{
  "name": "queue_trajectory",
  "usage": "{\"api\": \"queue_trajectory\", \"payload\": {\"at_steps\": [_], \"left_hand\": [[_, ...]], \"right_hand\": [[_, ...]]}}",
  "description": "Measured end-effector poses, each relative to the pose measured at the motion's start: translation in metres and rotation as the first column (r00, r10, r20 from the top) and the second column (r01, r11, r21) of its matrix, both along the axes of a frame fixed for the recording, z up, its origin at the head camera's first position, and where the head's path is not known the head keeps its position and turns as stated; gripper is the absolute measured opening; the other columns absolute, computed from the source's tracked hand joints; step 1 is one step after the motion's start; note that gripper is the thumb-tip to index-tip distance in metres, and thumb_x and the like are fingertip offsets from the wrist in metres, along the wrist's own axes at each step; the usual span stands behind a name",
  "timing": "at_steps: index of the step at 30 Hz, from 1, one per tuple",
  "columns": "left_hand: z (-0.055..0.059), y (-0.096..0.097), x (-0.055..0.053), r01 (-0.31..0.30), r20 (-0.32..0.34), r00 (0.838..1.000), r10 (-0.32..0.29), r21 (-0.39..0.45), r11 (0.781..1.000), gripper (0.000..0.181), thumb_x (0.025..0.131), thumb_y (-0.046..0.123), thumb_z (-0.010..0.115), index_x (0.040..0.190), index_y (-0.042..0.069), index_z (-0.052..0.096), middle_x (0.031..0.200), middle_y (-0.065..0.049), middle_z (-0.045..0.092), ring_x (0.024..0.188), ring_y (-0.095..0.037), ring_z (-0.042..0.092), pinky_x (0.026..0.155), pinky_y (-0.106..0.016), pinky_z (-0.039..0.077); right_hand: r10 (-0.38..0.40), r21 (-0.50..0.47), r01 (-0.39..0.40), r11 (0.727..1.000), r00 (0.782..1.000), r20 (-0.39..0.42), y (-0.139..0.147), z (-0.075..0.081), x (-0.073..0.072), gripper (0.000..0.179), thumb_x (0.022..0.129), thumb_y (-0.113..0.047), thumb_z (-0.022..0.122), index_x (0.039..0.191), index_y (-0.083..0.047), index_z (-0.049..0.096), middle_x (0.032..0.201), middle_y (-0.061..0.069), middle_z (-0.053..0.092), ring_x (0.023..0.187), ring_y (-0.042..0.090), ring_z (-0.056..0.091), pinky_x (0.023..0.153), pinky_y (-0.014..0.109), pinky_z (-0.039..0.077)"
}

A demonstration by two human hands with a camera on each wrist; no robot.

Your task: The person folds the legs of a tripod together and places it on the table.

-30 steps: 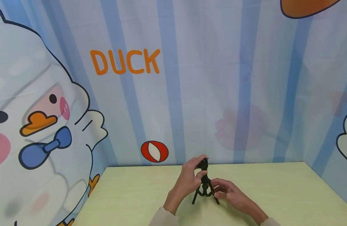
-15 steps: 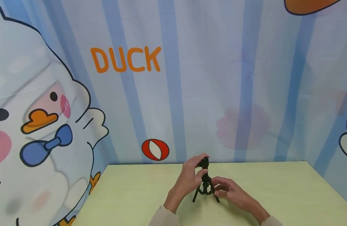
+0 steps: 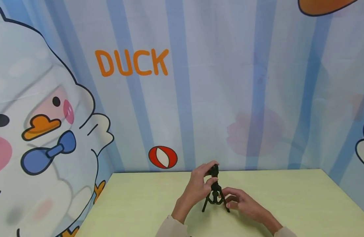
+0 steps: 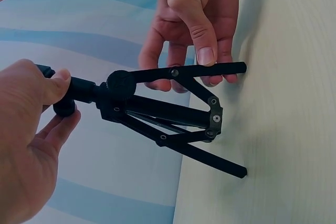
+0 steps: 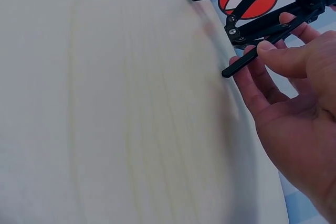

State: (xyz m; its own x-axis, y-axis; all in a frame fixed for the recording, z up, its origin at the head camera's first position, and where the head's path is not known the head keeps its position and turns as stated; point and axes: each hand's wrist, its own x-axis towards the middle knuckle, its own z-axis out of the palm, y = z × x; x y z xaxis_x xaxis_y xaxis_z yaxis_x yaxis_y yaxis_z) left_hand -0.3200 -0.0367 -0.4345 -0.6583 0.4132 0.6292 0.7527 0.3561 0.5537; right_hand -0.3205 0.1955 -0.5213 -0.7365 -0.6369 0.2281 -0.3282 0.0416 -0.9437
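A small black tripod [image 3: 215, 194] stands upright with its legs spread, over the pale table. My left hand [image 3: 196, 186] grips its upper part, thumb and fingers around the head and column. In the left wrist view the tripod [image 4: 168, 116] shows its hinged braces and a round knob, with my left hand [image 4: 31, 129] at its top end. My right hand [image 3: 244, 204] is at the right leg. Seen from the right wrist, that hand [image 5: 299, 77] pinches the leg between thumb and fingers near its lower end.
The light wooden table [image 3: 134, 204] reaches back to a curtain [image 3: 211, 82] printed with blue stripes, the word DUCK and a red and white ball. A large printed duck [image 3: 51, 131] covers the left side.
The head view has shifted slightly. My right fingers have moved a little along the tripod's right leg; my left hand keeps its grip on the top.
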Motion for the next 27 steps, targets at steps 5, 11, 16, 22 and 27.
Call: {"api": "queue_trajectory", "payload": {"at_steps": [5, 11, 16, 22, 27], "left_hand": [[0.000, 0.000, 0.000, 0.003, 0.015, 1.000, -0.003, 0.005, 1.000, 0.054, 0.091, -0.008, 0.074, 0.138, 0.017, 0.061, 0.114, -0.006, 0.068, 0.110, -0.014, 0.067, 0.096, -0.028, 0.057], [0.001, 0.001, 0.000, 0.009, 0.020, 1.000, -0.009, 0.006, 1.000, 0.054, 0.091, -0.008, 0.074, 0.138, 0.017, 0.061, 0.114, -0.006, 0.068, 0.110, -0.015, 0.067, 0.095, -0.030, 0.057], [-0.001, 0.001, 0.000, 0.006, 0.031, 0.999, -0.007, 0.018, 1.000, 0.055, 0.091, -0.009, 0.074, 0.137, 0.017, 0.062, 0.115, -0.006, 0.068, 0.111, -0.015, 0.067, 0.095, -0.036, 0.058], [-0.001, 0.000, 0.000, 0.014, 0.046, 0.999, -0.016, 0.027, 1.000, 0.055, 0.091, -0.009, 0.073, 0.138, 0.018, 0.062, 0.117, -0.006, 0.068, 0.113, -0.017, 0.067, 0.097, -0.035, 0.057], [-0.001, -0.002, 0.000, 0.021, 0.055, 0.998, -0.023, 0.025, 0.999, 0.057, 0.092, -0.009, 0.072, 0.141, 0.018, 0.060, 0.123, -0.006, 0.067, 0.116, -0.018, 0.066, 0.098, -0.035, 0.056]], "right_hand": [[-0.010, -0.027, 0.010, 1.000, 1.000, -0.015, 0.000, -0.004, -0.001, 0.035, 0.099, 0.004, 0.062, 0.133, 0.011, 0.058, 0.129, 0.036, 0.056, 0.110, 0.044, 0.062, 0.087, 0.033, 0.058], [-0.027, -0.057, 0.025, 0.998, 0.999, -0.029, -0.004, -0.009, -0.002, 0.034, 0.099, 0.003, 0.063, 0.130, 0.014, 0.057, 0.127, 0.039, 0.055, 0.107, 0.043, 0.064, 0.085, 0.034, 0.059], [-0.035, -0.063, 0.033, 0.997, 0.999, -0.037, -0.005, -0.012, -0.001, 0.033, 0.098, 0.005, 0.063, 0.130, 0.013, 0.058, 0.127, 0.043, 0.052, 0.106, 0.042, 0.065, 0.084, 0.033, 0.059], [-0.038, -0.048, 0.037, 0.998, 0.999, -0.015, -0.005, -0.010, 0.000, 0.033, 0.099, 0.005, 0.061, 0.131, 0.012, 0.059, 0.127, 0.042, 0.055, 0.107, 0.045, 0.064, 0.086, 0.032, 0.058], [-0.034, 0.001, 0.034, 0.999, 0.999, 0.015, -0.004, -0.005, 0.002, 0.031, 0.103, 0.001, 0.059, 0.132, 0.011, 0.061, 0.128, 0.036, 0.060, 0.111, 0.047, 0.064, 0.088, 0.030, 0.057]]}}
